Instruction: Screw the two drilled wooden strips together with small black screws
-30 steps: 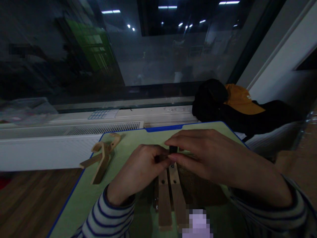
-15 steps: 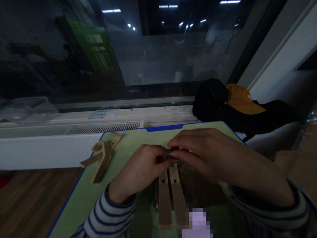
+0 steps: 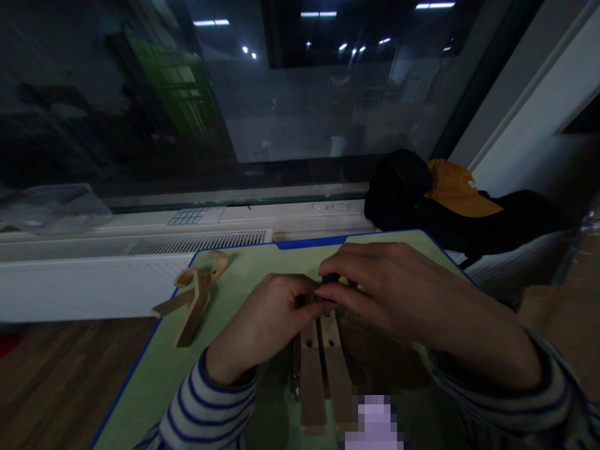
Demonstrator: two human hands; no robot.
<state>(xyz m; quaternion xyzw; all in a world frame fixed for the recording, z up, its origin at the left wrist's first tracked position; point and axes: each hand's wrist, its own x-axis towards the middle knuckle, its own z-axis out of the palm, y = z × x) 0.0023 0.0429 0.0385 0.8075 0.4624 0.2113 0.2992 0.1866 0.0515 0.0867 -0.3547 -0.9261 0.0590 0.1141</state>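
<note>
Two pale wooden strips (image 3: 313, 387) lie side by side on the green folding table (image 3: 253, 275), pointing toward me, each with a dark hole near its middle. At their far end my left hand (image 3: 269, 325) is closed, thumb and fingers gripping the wood; its fingertips are partly hidden. My right hand (image 3: 394, 290) pinches a small black knob-like piece (image 3: 330, 279) between thumb and fingers, right above the far end of the strips. A small metal screw (image 3: 327, 314) shows in the right strip, just below the fingers.
An assembled wooden piece with curved parts (image 3: 194, 300) stands at the table's left edge. A brown, partly see-through bag or sheet (image 3: 375, 350) lies under my right hand. Behind are a radiator (image 3: 117, 275), a windowsill, an orange cap (image 3: 462, 187) and black clothing (image 3: 398, 187).
My right fingers have shifted slightly around the black piece, and the right forearm has moved a little to the left. My left hand stays almost still.
</note>
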